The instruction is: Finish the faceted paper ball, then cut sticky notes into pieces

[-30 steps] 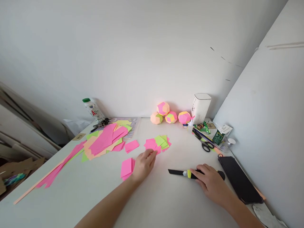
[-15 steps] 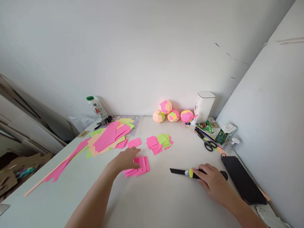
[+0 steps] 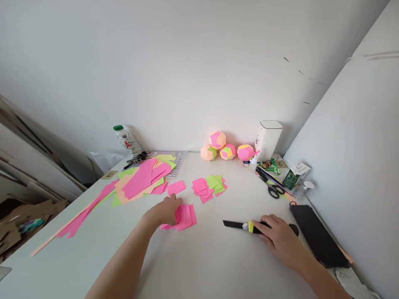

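Note:
My left hand (image 3: 168, 209) bends over the left part of a fanned pile of pink paper pieces (image 3: 188, 217), its fingers curled down onto the paper and partly hiding it. The thumb is hard to make out. On the right, my right hand (image 3: 279, 236) is closed around the black and yellow handle of a utility knife (image 3: 250, 227), which lies flat on the table with its dark blade out, pointing left. Just beyond the left hand rests a single pink paper piece (image 3: 176, 187). Farther back lie small pink squares (image 3: 199, 186) and green squares (image 3: 214, 183).
Back left, larger coloured sheets (image 3: 140, 182) overlap near a bottle (image 3: 127, 141). Paper balls (image 3: 217, 140) stand by the wall beside a white container (image 3: 268, 139). Scissors (image 3: 274, 191), a small box (image 3: 296, 174) and a black phone (image 3: 321, 236) line the right side.
My left hand has lowered onto the pink pile, and its spread fingers have curled in. The right hand and the knife have stayed in place.

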Motion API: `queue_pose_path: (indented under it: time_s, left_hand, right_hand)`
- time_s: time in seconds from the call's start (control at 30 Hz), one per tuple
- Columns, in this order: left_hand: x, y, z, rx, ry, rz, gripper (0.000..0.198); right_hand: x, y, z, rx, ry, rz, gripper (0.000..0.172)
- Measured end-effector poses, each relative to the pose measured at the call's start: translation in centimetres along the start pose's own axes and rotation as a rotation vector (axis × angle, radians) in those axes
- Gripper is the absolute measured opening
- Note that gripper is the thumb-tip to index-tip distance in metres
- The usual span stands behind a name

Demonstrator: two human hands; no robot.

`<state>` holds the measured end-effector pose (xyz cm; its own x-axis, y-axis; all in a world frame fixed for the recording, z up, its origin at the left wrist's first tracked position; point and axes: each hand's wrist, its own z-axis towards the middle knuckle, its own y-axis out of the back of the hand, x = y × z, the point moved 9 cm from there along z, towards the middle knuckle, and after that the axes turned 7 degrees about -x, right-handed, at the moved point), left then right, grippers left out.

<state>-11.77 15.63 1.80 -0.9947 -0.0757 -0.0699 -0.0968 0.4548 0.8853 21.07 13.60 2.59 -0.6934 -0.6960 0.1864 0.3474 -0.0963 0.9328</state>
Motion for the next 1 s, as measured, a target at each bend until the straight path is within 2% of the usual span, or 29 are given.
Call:
queue_pose_path:
  time_s: [0.13, 0.27, 0.33, 0.4, 0.47, 0.6, 0.67, 0.73, 0.87, 0.93, 1.0]
  left_hand:
    - [0.0, 2.0, -1.2, -0.117, -0.007, -0.067, 0.058]
    - [-2.7, 3.4, -2.1, -0.236, -0.131, -0.281, 0.057]
    - [-3.9, 3.4, -1.9, -0.282, -0.136, -0.384, 0.053]
    - [-4.7, 3.3, -1.5, -0.334, -0.126, -0.393, 0.049]
    - [-5.9, 2.7, -1.4, -0.325, -0.197, -0.316, 0.044]
    - [-8.9, 0.2, -3.0, -0.097, -0.473, -0.238, 0.055]
    - [-10.5, -0.7, -4.2, -0.065, -0.578, -0.189, 0.056]
    - [-12.8, -1.6, -5.7, -0.087, -0.716, -0.121, 0.050]
    - [-17.0, -3.5, -8.2, -0.236, -1.010, -0.013, 0.032]
    - [-17.7, -4.2, -8.1, -0.308, -1.008, 0.024, 0.027]
    - [-17.6, -4.5, -7.1, -0.359, -0.930, 0.063, 0.034]
  right_hand:
    - [0.1, 0.1, 0.0, -0.006, 0.006, -0.002, 0.038]
    - [0.1, 0.2, -0.1, -0.018, 0.014, -0.003, 0.039]
    - [0.1, 0.3, 0.0, -0.019, 0.014, -0.004, 0.038]
    - [0.1, 0.4, 0.1, -0.019, 0.015, -0.006, 0.037]
    - [0.2, 0.5, 0.1, -0.020, 0.017, -0.008, 0.037]
    - [0.1, 0.6, 0.0, -0.024, 0.011, -0.026, 0.038]
    - [-0.1, 0.6, 0.0, -0.027, -0.006, -0.038, 0.037]
    - [-0.5, 0.6, -0.1, -0.034, -0.026, -0.042, 0.036]
    - [-0.8, 0.7, 0.0, -0.046, -0.042, -0.039, 0.034]
    - [-0.8, 0.9, 0.0, -0.057, -0.040, -0.035, 0.034]
    - [-0.8, 1.0, 0.0, -0.074, -0.041, -0.036, 0.034]
